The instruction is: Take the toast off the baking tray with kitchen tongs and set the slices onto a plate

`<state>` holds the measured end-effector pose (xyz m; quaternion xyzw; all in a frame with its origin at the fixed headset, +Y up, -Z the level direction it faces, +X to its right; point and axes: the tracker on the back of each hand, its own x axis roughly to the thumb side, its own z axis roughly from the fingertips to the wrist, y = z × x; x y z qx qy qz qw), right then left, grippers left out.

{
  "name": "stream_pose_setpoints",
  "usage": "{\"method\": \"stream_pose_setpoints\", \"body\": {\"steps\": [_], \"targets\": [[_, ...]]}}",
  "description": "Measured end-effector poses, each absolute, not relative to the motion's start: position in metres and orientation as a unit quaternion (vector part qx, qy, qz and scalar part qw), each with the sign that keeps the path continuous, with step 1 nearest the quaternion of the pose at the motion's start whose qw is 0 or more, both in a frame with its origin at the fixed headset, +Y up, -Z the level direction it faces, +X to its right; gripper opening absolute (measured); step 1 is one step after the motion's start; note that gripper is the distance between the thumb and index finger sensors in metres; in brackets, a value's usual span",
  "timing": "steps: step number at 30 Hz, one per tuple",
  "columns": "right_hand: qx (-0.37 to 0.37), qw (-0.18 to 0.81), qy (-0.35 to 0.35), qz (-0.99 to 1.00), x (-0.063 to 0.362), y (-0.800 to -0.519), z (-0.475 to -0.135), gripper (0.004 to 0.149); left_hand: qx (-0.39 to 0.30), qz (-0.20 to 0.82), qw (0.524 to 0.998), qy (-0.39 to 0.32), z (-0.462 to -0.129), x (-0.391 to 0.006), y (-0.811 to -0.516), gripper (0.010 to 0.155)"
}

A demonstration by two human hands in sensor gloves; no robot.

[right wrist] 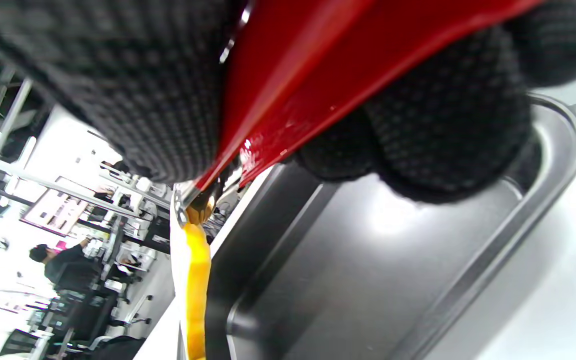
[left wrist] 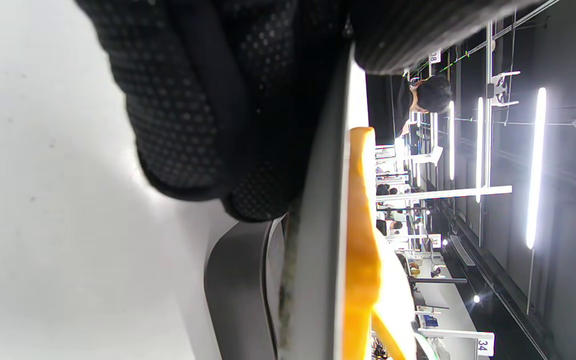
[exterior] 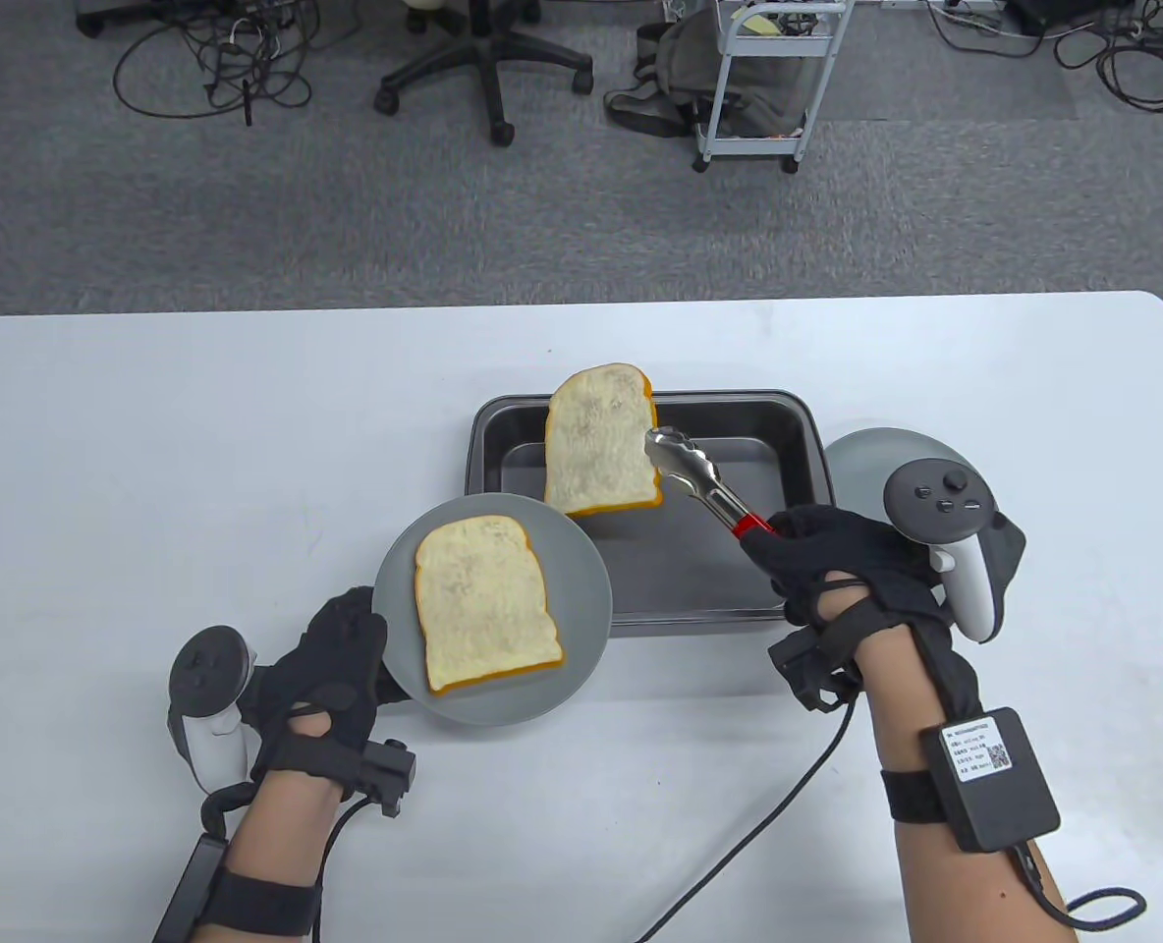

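So, starting at the left: the plate is gripped at its near-left rim by the left hand, thumb on top and fingers curled under in the left wrist view, and it's held partly over the baking tray's near-left corner. One slice is already lying flat on it. Further right, the second slice is pinched by its right edge in the tongs and held up over the far-left part of the tray, tilted. The red handles are squeezed by the right hand near the tray's near-right corner.

What could go wrong, probably: only a thin bit of crust edge is caught, so the slice could easily be dropped back into the tray if the squeeze is relaxed. The plate is also mostly covered already, so the second slice may be left hanging over the rim.

Tray itself: nothing seen inside now. Another grey plate is sat just past its right side.
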<state>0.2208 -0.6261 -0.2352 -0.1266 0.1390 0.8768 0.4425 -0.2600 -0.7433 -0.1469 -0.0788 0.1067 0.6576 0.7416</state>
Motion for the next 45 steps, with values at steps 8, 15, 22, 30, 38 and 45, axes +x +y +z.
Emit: {"method": "stream_pose_setpoints", "body": {"steps": [8, 15, 22, 30, 38, 45], "targets": [[-0.085, 0.482, 0.123, 0.863, 0.225, -0.601, -0.212, 0.059, -0.082, 0.661, 0.739, 0.103, -0.147, -0.258, -0.743, 0.055], [-0.093, 0.49, 0.095, 0.862, 0.233, -0.591, -0.207, 0.059, -0.085, 0.659, 0.741, 0.096, -0.147, -0.256, -0.744, 0.054], [-0.076, 0.514, 0.11, 0.848, 0.231, -0.589, -0.201, 0.059, -0.086, 0.66, 0.74, 0.098, -0.147, -0.256, -0.744, 0.055], [-0.032, 0.54, 0.149, 0.827, 0.213, -0.597, -0.184, 0.059, -0.087, 0.662, 0.737, 0.102, -0.147, -0.255, -0.745, 0.055], [-0.003, 0.537, 0.224, 0.813, 0.189, -0.639, -0.158, 0.059, -0.093, 0.676, 0.724, 0.097, -0.147, -0.253, -0.744, 0.055], [-0.02, 0.486, 0.227, 0.843, 0.184, -0.67, -0.151, 0.06, -0.091, 0.675, 0.726, 0.093, -0.147, -0.253, -0.744, 0.055]]}}
